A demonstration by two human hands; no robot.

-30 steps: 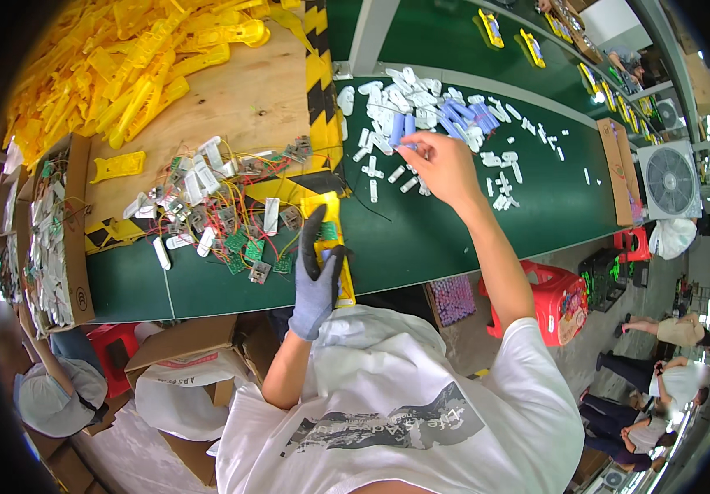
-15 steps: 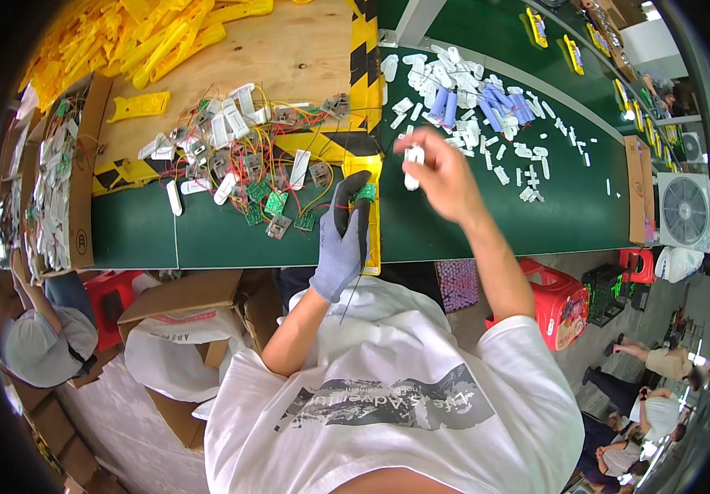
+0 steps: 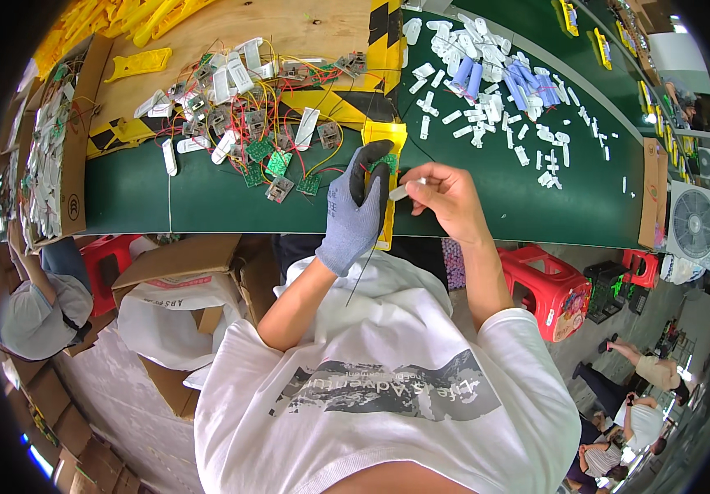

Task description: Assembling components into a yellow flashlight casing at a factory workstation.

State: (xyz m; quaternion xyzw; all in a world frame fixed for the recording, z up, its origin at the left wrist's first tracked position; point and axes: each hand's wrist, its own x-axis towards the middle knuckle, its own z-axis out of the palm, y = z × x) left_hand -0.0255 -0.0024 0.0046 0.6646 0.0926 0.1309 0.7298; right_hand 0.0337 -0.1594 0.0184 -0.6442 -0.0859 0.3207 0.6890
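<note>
My left hand [image 3: 355, 206], in a grey-blue glove with dark fingertips, is closed on a long yellow plastic shell [image 3: 384, 235] at the table's front edge. A small green circuit board [image 3: 384, 161] shows in the shell beside the gloved fingers. Just right of the shell, my bare right hand [image 3: 449, 202] pinches a small white plastic piece [image 3: 398, 193] between thumb and fingers. The piece is close to the shell's right side; whether they touch I cannot tell. A thin dark wire [image 3: 360, 276] hangs below the glove.
Wired circuit boards [image 3: 279, 163] and white covers lie in a tangle left of the shell. White plastic parts [image 3: 474, 115] and purple-blue cylindrical cells [image 3: 528, 85] are heaped at the far right. Yellow shells [image 3: 137, 18] are piled far left, near a cardboard box [image 3: 75, 193] of parts.
My right hand has come down and left from near the white parts, bringing a small white piece to the yellow shell. My left hand keeps its hold. The view has shifted slightly.
</note>
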